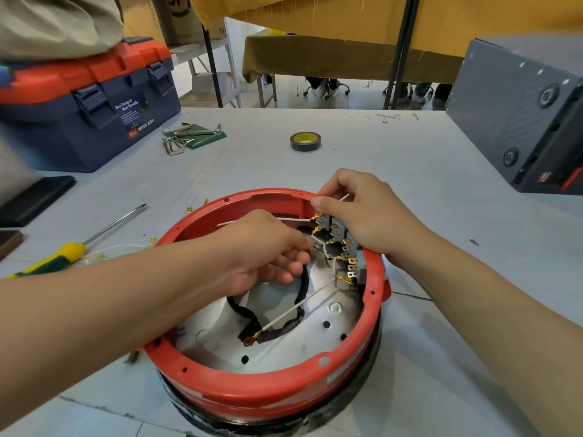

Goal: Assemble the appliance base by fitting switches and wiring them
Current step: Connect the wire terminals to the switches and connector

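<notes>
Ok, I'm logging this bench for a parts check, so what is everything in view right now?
base: one, red ring on a black bottom, near centre of table
switches: a row, count unclear, grey with brass tabs, inside right wall of base
wires: several, white, inside base
screwdriver: one, yellow and green handle, left of base
tape roll: one, black, mid table
hex keys: a bunch, metal, by toolbox
toolbox: one, blue and orange, far left
box: one, grey, far right
hands: left inside base, right at the switches

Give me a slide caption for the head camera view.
Both hands wiring switches inside the red base.
</notes>
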Demonstrator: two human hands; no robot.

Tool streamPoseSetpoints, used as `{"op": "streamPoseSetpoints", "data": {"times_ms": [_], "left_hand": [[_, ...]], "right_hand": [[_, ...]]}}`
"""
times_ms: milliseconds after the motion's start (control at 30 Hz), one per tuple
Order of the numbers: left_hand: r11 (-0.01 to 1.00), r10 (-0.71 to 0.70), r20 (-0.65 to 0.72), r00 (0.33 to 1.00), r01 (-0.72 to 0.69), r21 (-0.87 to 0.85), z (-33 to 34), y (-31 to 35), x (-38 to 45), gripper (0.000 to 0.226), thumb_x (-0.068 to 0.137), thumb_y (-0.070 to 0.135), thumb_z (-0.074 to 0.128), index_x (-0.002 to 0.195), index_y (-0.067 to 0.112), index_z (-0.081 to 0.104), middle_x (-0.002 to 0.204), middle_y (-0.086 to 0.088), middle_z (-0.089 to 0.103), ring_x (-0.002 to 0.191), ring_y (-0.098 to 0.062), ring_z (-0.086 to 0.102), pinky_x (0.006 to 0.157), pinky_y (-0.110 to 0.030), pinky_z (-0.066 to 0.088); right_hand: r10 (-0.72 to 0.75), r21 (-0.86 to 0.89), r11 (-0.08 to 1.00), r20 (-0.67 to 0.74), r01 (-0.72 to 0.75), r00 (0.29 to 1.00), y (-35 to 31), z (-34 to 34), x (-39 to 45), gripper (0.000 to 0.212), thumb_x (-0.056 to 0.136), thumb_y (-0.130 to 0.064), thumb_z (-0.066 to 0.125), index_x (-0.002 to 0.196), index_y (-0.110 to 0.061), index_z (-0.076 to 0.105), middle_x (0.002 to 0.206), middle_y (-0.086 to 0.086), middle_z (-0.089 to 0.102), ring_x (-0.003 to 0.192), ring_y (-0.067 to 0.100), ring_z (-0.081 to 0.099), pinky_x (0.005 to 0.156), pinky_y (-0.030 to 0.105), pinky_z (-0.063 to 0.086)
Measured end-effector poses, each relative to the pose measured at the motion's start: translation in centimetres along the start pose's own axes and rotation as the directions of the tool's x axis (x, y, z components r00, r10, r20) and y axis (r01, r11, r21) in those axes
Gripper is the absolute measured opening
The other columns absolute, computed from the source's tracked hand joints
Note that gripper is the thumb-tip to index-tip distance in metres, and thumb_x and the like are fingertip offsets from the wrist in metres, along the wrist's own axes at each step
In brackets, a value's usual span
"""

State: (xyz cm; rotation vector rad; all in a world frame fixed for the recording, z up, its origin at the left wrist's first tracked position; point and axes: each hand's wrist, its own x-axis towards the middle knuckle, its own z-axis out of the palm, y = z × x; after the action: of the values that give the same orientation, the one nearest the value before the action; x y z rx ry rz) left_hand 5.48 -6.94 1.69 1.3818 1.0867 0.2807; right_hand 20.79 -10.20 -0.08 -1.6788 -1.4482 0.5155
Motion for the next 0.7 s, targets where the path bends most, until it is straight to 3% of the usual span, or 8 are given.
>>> {"op": "streamPoseSetpoints", "data": {"times_ms": [267,467,700], "left_hand": [[0.982,0.177,-0.009,0.984,-0.176,0.070,0.4,-0.6,-0.4,0.009,0.091,0.003,0.056,0.093,-0.001,0.064,0.048,-0.003,0.055,0.035,-0.011,0.049,0.035,-0.017,0.039],[0.909,0.335,-0.017,0.942,-0.319,0.267,0.9,-0.9,-0.3,0.008,0.090,0.007,0.059,0.093,0.008,0.066,0.046,-0.001,0.058,0.035,-0.015,0.052,0.037,-0.020,0.042],[0.818,0.384,0.025,0.923,-0.353,0.454,1.4,-0.7,0.1,0.009,0.089,0.015,0.063,0.086,0.007,0.067,0.045,0.002,0.058,0.033,-0.011,0.054,0.037,-0.019,0.043]], "right_hand": [[0.005,0.007,1.000,-0.004,-0.005,1.000,-0.1,0.0,0.0,0.008,0.088,-0.028,0.065,0.086,-0.021,0.063,0.081,-0.008,0.062,0.070,0.000,0.052,0.060,0.011,0.038],[-0.003,0.006,1.000,-0.006,0.003,1.000,0.0,0.0,0.0,0.009,0.087,-0.027,0.065,0.088,-0.018,0.064,0.083,-0.007,0.062,0.072,0.002,0.053,0.062,0.014,0.040],[-0.002,0.008,1.000,-0.010,0.003,1.000,0.0,0.0,0.0,0.008,0.087,-0.027,0.065,0.087,-0.018,0.064,0.080,-0.009,0.061,0.070,0.001,0.052,0.061,0.013,0.038]]}}
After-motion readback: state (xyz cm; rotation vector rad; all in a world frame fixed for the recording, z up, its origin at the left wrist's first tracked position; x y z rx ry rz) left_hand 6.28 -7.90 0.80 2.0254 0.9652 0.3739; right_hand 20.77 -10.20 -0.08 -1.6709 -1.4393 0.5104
